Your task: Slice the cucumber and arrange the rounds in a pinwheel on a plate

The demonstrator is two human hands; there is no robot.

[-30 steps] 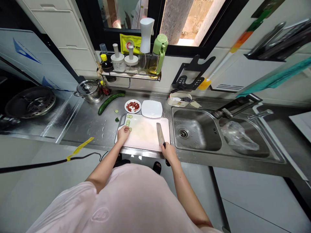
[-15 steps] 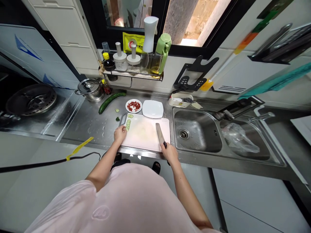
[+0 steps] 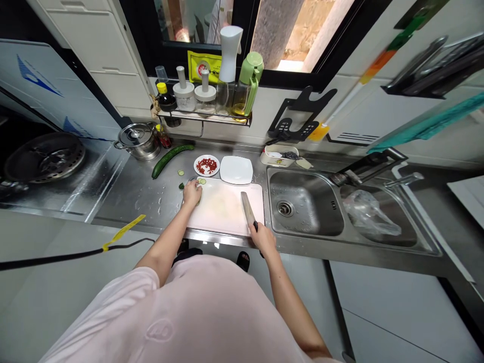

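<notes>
My right hand (image 3: pixel 263 239) clasps the knife (image 3: pixel 248 209) over the board (image 3: pixel 221 219); slackening could drop it. My left hand (image 3: pixel 192 193) bends over slices (image 3: pixel 202 181) at the board's left end, pinching or not I can't tell; nudging might scatter them.

Lidded pot (image 3: pixel 138 142) by the back edge of the surface (image 3: pixel 126 196)! Green-topped bottle (image 3: pixel 249 80), right end of the shelf (image 3: pixel 223 119)! Plastic bag (image 3: pixel 368 214) slumps in the right basin (image 3: pixel 409 236)!

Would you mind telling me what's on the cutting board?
The board bears pale green slices at left, with the knife in the right hand over it; what the left hand covers is hidden.
</notes>
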